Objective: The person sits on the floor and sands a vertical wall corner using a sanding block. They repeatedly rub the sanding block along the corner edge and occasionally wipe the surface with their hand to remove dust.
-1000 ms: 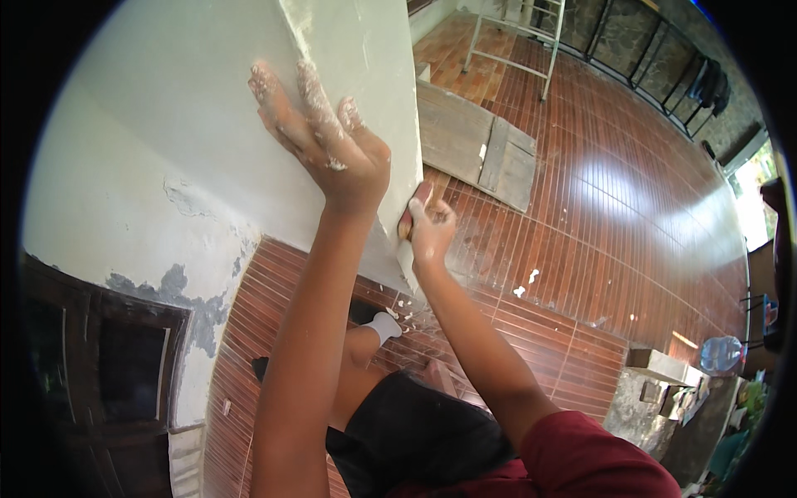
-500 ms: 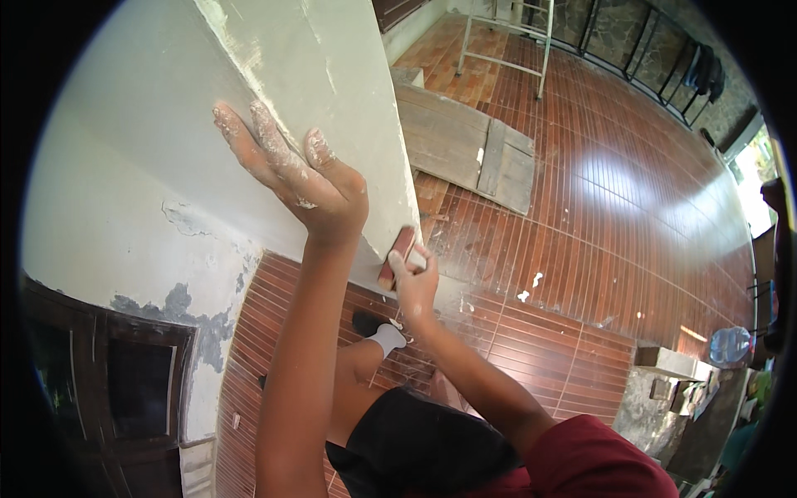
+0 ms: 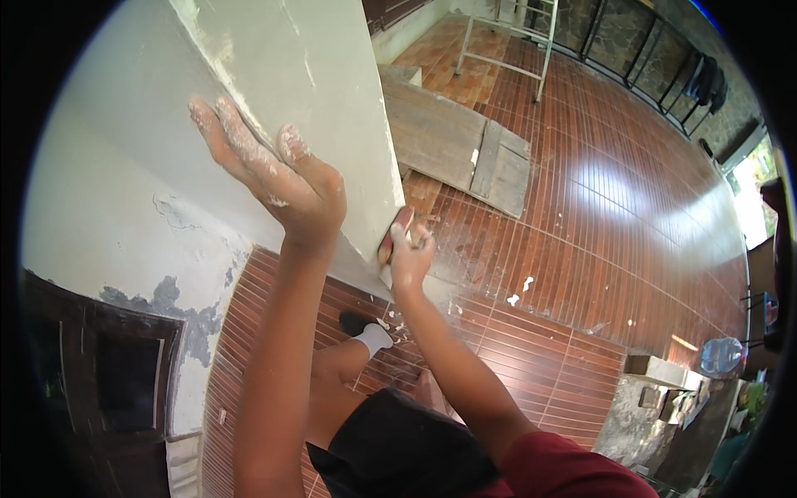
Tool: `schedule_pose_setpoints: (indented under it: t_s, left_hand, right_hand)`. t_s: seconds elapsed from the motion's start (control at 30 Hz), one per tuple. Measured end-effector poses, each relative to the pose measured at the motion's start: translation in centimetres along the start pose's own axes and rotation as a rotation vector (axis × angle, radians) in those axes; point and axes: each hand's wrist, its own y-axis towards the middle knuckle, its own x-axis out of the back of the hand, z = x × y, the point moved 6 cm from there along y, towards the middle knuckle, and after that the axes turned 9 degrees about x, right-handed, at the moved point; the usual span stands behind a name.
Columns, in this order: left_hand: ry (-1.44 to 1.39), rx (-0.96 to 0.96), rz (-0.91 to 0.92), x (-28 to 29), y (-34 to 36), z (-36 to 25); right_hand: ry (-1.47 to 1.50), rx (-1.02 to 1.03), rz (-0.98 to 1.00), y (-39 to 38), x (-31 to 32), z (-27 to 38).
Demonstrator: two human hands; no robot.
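My left hand [image 3: 274,170], dusted white, lies flat with fingers spread against the edge of a pale plastered wall corner [image 3: 315,91]. My right hand [image 3: 408,253] is lower down on the same corner, closed on a small reddish-brown sanding block [image 3: 395,232] that is pressed against the wall face. Both forearms rise from the lower edge. Below them I see my bent leg with a white sock and dark shoe [image 3: 365,332].
Red-brown tiled floor [image 3: 598,216] with white plaster flecks lies far below. A wooden board platform [image 3: 452,141] and a metal ladder frame [image 3: 515,33] stand beyond the wall. A dark wooden frame [image 3: 100,373] is at lower left, clutter and a water jug [image 3: 721,355] at right.
The view has shifted, and my left hand sits lower on the corner edge. My right hand has slid down the wall with the sanding block, which now shows more clearly.
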Motion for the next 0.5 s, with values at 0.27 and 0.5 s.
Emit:
schedule_pose_setpoints:
  t_s: [0.27,0.5]
  left_hand:
    - [0.007,0.022,-0.028,0.0,-0.1,0.3]
    - [-0.088,-0.038,-0.066,-0.2,-0.2,0.3]
  right_hand:
    - [-0.084,-0.133,0.148,-1.8,0.1,-0.9]
    - [0.002,0.08,-0.092,-0.6,0.7,-1.3]
